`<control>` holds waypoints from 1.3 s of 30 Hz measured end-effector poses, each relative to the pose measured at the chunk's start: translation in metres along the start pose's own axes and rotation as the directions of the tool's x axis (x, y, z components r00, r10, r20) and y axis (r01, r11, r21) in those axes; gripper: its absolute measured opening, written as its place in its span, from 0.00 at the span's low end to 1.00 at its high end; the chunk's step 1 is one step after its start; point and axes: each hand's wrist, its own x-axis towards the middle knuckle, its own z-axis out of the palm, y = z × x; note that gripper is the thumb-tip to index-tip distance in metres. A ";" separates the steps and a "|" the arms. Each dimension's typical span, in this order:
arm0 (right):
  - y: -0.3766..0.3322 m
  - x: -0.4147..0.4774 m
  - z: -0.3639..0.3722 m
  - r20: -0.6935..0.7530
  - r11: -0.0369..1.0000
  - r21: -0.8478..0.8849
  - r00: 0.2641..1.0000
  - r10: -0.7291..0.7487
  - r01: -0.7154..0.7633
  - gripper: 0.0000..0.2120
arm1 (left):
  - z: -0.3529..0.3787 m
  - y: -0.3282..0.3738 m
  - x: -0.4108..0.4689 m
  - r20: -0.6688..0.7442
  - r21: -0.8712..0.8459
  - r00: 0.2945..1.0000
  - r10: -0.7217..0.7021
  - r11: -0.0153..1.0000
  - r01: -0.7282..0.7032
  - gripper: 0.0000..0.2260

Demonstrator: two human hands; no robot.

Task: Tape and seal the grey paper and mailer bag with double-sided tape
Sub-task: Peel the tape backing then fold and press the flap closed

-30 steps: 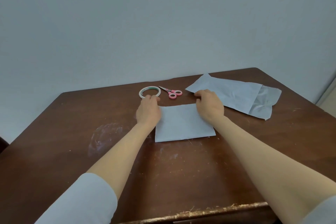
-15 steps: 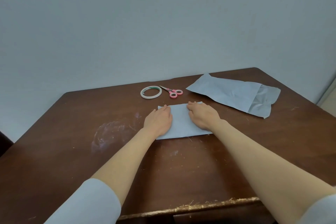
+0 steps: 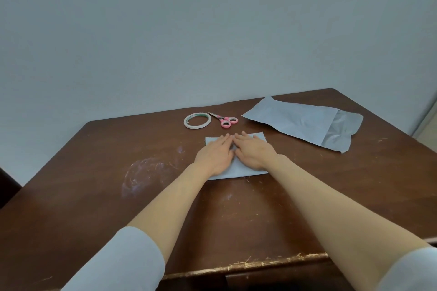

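Left hand (image 3: 214,155): flat and palm down, fingers straight and close together, pressing on the left part of the grey paper (image 3: 238,170); nothing is gripped.
Right hand (image 3: 254,152): also flat and palm down with straight fingers, pressing on the right part of the same sheet; nothing is gripped.
Hands together: side by side, with the index fingers meeting near the sheet's far edge.
Grey paper: flat on the table (image 3: 236,220) around its middle, under both hands. The far corners show beyond the fingertips and the near edge shows by the wrists.
Mailer bag (image 3: 300,123): flat at the far right of the table, well apart from the paper, with a darker, creased end on its right side.
Double-sided tape (image 3: 197,127): a roll lying flat, farther away than the paper and slightly to its left.
Scissors (image 3: 224,120): pink-handled, just right of the roll, with the blade tips pointing toward it.
Table surface: dark brown wood with a pale scuffed patch left of the hands and a chipped near edge.
Sleeves (image 3: 118,262): pale, with both forearms bare.
Wall (image 3: 212,30): plain pale grey behind the table.
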 end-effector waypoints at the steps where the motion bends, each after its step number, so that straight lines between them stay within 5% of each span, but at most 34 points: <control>1: 0.000 0.000 0.001 0.020 1.000 0.004 1.000 -0.003 0.003 0.24 | 0.001 0.001 0.000 0.014 0.007 1.000 0.005 1.000 -0.005 0.23; 18: 0.022 -0.010 -0.006 0.005 0.984 -0.023 0.984 0.179 -0.179 0.25 | -0.001 -0.014 -0.010 0.020 -0.014 0.986 -0.165 0.986 0.165 0.21; 22: 0.004 -0.004 -0.008 -0.071 0.994 -0.041 0.993 0.098 -0.101 0.26 | -0.001 -0.016 -0.005 -0.070 0.031 0.990 -0.123 0.992 0.125 0.23; 27: -0.016 0.008 -0.001 0.031 0.999 -0.042 1.000 -0.004 0.005 0.24 | 0.006 -0.017 -0.002 -0.017 0.095 0.999 -0.033 0.995 0.034 0.22; 39: 0.014 -0.007 -0.003 0.017 0.990 -0.053 0.991 0.133 -0.132 0.25 | 0.000 -0.011 -0.008 -0.001 0.067 0.990 -0.144 0.987 0.144 0.21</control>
